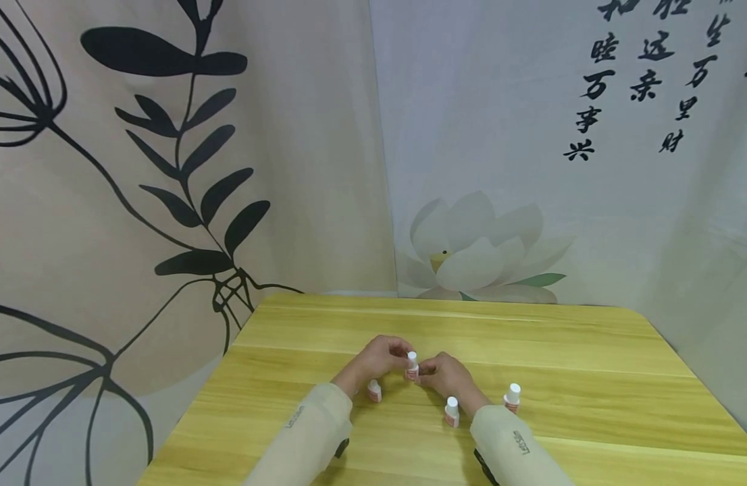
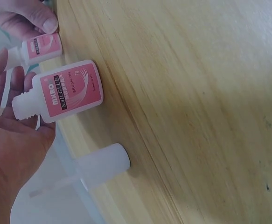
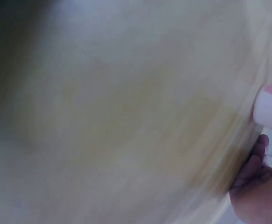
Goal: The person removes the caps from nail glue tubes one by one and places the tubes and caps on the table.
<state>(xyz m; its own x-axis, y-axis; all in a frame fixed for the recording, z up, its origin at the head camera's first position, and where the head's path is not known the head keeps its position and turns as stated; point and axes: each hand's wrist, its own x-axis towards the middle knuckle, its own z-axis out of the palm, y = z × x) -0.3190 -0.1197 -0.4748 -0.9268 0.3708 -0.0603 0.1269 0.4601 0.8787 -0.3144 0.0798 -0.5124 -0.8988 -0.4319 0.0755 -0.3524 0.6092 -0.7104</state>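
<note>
Between my two hands stands a small nail glue bottle (image 1: 413,370) with a pink label and a white cap. My left hand (image 1: 379,358) pinches its white top from the left with thumb and fingers. From the other side my right hand (image 1: 448,375) grips the bottle low, the thumb at its base in the left wrist view. Close to my left palm is an uncapped nail glue bottle (image 2: 73,91), its threaded neck bare. Beside that, a white cap (image 2: 108,163) stands upside down, its brush (image 2: 56,186) pointing up.
One more small bottle (image 1: 451,413) stands by my right wrist. Another white-topped bottle (image 1: 512,397) is right of that forearm, partly hidden by the sleeve. Everything rests on a wooden table (image 1: 568,351), with printed curtains (image 1: 313,169) behind its far edge.
</note>
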